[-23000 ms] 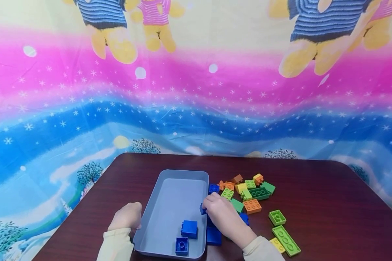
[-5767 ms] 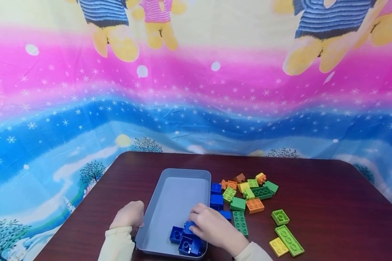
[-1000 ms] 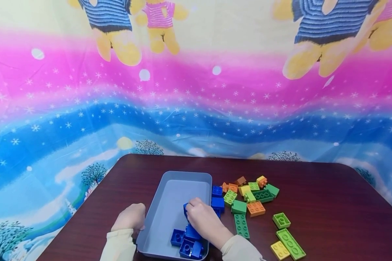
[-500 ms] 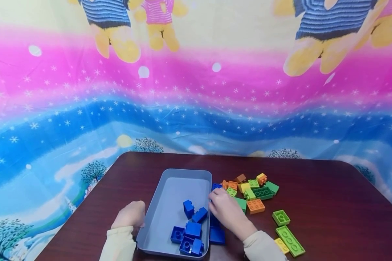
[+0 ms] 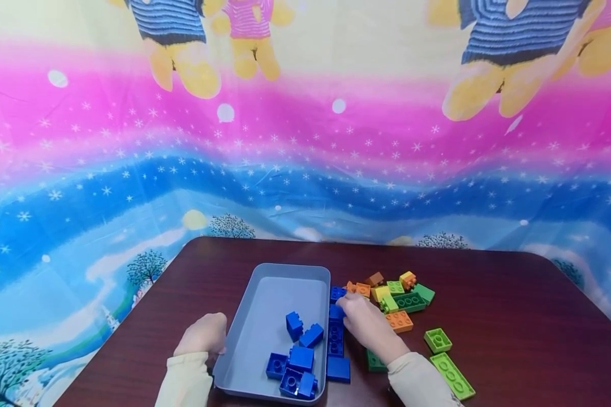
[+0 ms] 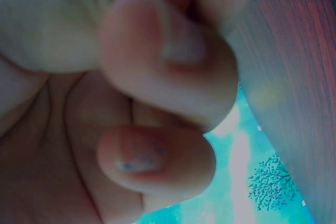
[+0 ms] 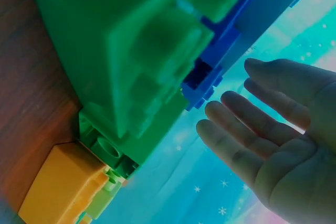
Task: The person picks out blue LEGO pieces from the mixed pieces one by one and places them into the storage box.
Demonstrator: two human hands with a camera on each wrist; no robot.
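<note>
A grey tray (image 5: 270, 299) holds several blue toy bricks (image 5: 301, 357) toward its near right corner. My left hand (image 5: 202, 334) rests by the tray's left rim with its fingers curled; in the left wrist view the bent fingertips (image 6: 157, 161) show nothing between them. My right hand (image 5: 369, 322) is over the blue bricks along the tray's right side, its fingertips right at one blue brick (image 5: 335, 312). In the right wrist view its fingers (image 7: 236, 156) are extended, just apart from a blue brick (image 7: 210, 72) and a large green brick (image 7: 142, 51).
Blue bricks (image 5: 339, 368) line the table beside the tray. Further right lie orange (image 5: 400, 320), dark green (image 5: 409, 301), yellow and brown bricks. A long lime brick (image 5: 452, 376) and a lime square brick (image 5: 438, 340) lie nearer the right. A printed cloth (image 5: 305, 141) hangs behind the table.
My right hand has let go of a blue brick in the tray and moved right, over the rim to the loose bricks. More blue bricks lie in the tray than before. The left hand stays put.
</note>
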